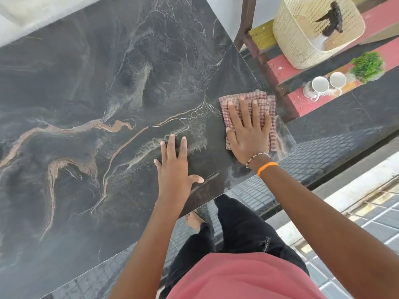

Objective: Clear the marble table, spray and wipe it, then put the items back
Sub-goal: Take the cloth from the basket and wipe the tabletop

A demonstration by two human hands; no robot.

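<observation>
The dark marble table [86, 104] with white and copper veins fills the left and middle of the head view. A folded red-and-white checked cloth [259, 99] lies near the table's right corner. My right hand [248, 128] presses flat on the cloth with straight, spread fingers. My left hand [176, 165] rests flat on the bare marble just left of it, fingers spread, holding nothing.
On a red bench beyond the table's right corner stand two white mugs [326, 85], a small green plant [367, 65] and a cream perforated basket [313, 31] with a dark item inside. Tiled floor lies below; my legs stand at the table's near edge.
</observation>
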